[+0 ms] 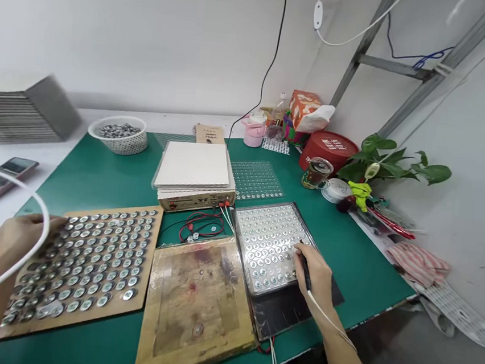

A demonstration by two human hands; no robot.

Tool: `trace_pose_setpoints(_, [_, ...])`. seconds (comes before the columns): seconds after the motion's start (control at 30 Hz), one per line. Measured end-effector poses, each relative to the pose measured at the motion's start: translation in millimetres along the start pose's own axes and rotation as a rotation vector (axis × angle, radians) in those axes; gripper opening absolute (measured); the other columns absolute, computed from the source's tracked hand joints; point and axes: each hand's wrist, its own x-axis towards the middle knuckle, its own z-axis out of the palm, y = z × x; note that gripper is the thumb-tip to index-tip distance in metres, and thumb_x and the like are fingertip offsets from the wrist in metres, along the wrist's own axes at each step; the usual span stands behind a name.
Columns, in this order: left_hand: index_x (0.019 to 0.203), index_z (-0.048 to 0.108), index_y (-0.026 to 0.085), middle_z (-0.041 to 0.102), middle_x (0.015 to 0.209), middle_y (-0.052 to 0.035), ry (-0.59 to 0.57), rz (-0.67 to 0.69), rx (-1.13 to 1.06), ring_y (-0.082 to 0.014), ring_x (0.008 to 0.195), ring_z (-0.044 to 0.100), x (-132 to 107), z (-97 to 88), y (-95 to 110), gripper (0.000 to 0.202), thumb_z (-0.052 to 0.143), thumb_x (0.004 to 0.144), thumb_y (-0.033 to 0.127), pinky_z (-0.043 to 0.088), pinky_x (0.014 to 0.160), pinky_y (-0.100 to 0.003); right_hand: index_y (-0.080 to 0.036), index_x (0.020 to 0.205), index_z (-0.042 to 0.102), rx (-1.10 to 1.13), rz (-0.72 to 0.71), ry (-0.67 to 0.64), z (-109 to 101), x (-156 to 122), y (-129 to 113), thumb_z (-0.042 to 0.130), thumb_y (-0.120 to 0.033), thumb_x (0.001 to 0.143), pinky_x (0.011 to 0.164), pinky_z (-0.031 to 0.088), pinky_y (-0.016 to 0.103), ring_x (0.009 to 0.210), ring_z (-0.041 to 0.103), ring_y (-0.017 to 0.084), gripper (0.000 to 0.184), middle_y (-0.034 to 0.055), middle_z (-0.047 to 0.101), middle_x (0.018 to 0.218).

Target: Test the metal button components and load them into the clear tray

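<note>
In the head view, my right hand (317,275) is closed around a black pen-like tool (306,273) with a white cord running back along the wrist. Its tip is over a clear plastic tray (258,289) holding rows of small round metal discs with green centres. The tray lies on a black plate (281,317). My left hand (20,238) is at the upper left corner of a brown board (127,305), its fingers bent together by the metal discs (101,263) standing there in rows. A blurred white cable crosses that hand, and whatever its fingertips hold is hidden.
Between the boards lies a stained wooden block (196,303). Behind it, white sheets (195,166) rest on an instrument (198,199) with red and black leads. A white basket (120,136) holds small metal parts. A glass mug (317,172), red tin (329,147) and plant (394,162) stand right.
</note>
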Motion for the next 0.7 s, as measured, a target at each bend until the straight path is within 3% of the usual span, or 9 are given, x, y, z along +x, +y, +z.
trace_pose_setpoints(0.07, [0.063,0.058,0.022,0.053,0.050,-0.0026,0.097,-0.187,0.065,-0.0267,0.053,0.057,-10,-6.3,20,0.037,0.053,0.066,0.058,0.047,0.053,-0.039,-0.015,0.097,0.064,-0.011,-0.034,-0.021,4,1,10,0.041,-0.025,0.095,0.070,0.051,0.035,0.081,0.064,0.025,0.025,0.0098,0.068,0.085])
trace_pose_setpoints(0.1, [0.067,0.058,0.022,0.057,0.056,-0.0027,0.120,-0.208,0.070,-0.0275,0.060,0.060,-22,-7.8,33,0.035,0.052,0.069,0.056,0.048,0.057,-0.038,-0.015,0.096,0.065,-0.010,-0.043,-0.024,5,1,12,0.042,-0.025,0.095,0.072,0.050,0.037,0.082,0.064,0.026,0.025,0.0104,0.068,0.085])
trace_pose_setpoints(0.2, [0.084,0.061,0.025,0.068,0.079,-0.0024,0.034,0.054,-0.109,-0.0242,0.079,0.065,-89,0.7,83,0.024,0.049,0.079,0.045,0.050,0.069,-0.034,-0.015,0.096,0.066,-0.014,-0.048,-0.001,2,0,7,0.045,-0.028,0.094,0.077,0.051,0.040,0.085,0.065,0.027,0.025,0.0114,0.070,0.089])
trace_pose_setpoints(0.3, [0.078,0.062,0.025,0.068,0.074,0.0013,-0.310,0.409,-0.378,-0.0160,0.069,0.064,-183,26.4,135,0.015,0.052,0.085,0.035,0.050,0.064,-0.025,-0.016,0.105,0.064,0.111,0.064,0.114,1,-5,-23,0.051,-0.030,0.092,0.081,0.052,0.037,0.088,0.067,0.025,0.023,0.0102,0.072,0.094])
trace_pose_setpoints(0.33, [0.075,0.061,0.024,0.066,0.070,0.0022,-0.383,0.509,-0.424,-0.0137,0.064,0.062,-211,36.2,149,0.016,0.052,0.087,0.030,0.049,0.060,-0.022,-0.017,0.107,0.063,0.222,0.107,0.088,2,-10,-39,0.053,-0.029,0.091,0.080,0.053,0.034,0.087,0.068,0.023,0.022,0.0089,0.072,0.093])
trace_pose_setpoints(0.4, [0.077,0.062,0.022,0.064,0.071,0.0004,-0.331,0.604,-0.434,-0.0137,0.065,0.060,-253,53.2,168,0.018,0.051,0.091,0.026,0.047,0.057,-0.021,-0.019,0.104,0.063,0.498,0.135,-0.144,9,-23,-75,0.055,-0.026,0.089,0.067,0.054,0.025,0.075,0.070,0.018,0.019,0.0046,0.073,0.085])
trace_pose_setpoints(0.5, [0.085,0.063,0.019,0.061,0.072,-0.0025,-0.184,0.644,-0.395,-0.0155,0.067,0.057,-276,67.4,175,0.017,0.049,0.093,0.025,0.045,0.057,-0.024,-0.018,0.079,0.067,0.714,0.059,-0.566,25,-45,-121,0.053,-0.020,0.082,0.050,0.047,0.019,0.052,0.063,0.012,0.014,-0.0002,0.067,0.062])
trace_pose_setpoints(0.6, [0.091,0.063,0.019,0.058,0.073,-0.0025,-0.171,0.668,-0.400,-0.0157,0.068,0.054,-272,70.1,171,0.013,0.051,0.093,0.023,0.044,0.058,-0.024,-0.016,0.070,0.067,0.695,0.057,-0.653,37,-56,-137,0.050,-0.018,0.077,0.049,0.044,0.019,0.049,0.061,0.012,0.019,0.0005,0.065,0.056])
trace_pose_setpoints(0.7, [0.093,0.063,0.019,0.057,0.074,-0.0024,-0.182,0.674,-0.418,-0.0158,0.069,0.053,-268,69.2,169,0.012,0.052,0.093,0.022,0.044,0.059,-0.025,-0.016,0.071,0.068,0.659,0.055,-0.687,40,-58,-133,0.050,-0.019,0.077,0.053,0.043,0.020,0.053,0.063,0.013,0.019,0.0016,0.066,0.059])
